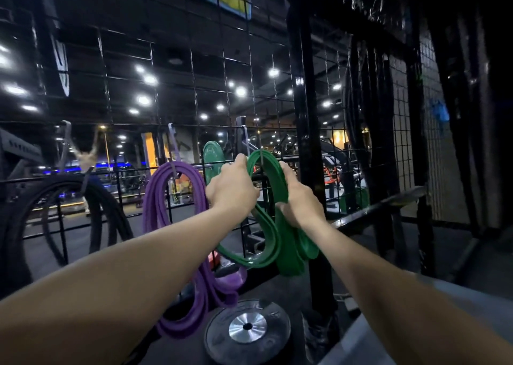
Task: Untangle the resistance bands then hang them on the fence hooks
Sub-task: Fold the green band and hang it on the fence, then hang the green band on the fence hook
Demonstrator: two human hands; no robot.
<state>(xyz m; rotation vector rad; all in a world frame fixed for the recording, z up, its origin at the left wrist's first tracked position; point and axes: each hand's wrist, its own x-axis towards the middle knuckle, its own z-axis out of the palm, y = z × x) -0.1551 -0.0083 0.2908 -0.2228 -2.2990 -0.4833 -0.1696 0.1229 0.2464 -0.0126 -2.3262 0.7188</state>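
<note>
A bundle of green resistance bands (pixel 280 234) loops up against the wire fence (pixel 194 86), its top arch at a thin hook (pixel 261 156). My left hand (pixel 231 188) grips the left side of the green loop near the top. My right hand (pixel 298 198) grips the right side a little lower. The lower loops of the green bands dangle below both hands. Purple bands (pixel 177 214) hang from a hook (pixel 173 145) to the left and trail down to the floor. Black bands (pixel 91 198) hang from another hook further left.
A black steel post (pixel 308 114) stands just right of the green bands. A weight plate (pixel 247 328) lies flat below, near the purple bands' lower end. A green plate (pixel 212 153) shows behind the fence. A mesh panel (pixel 433 142) closes off the right.
</note>
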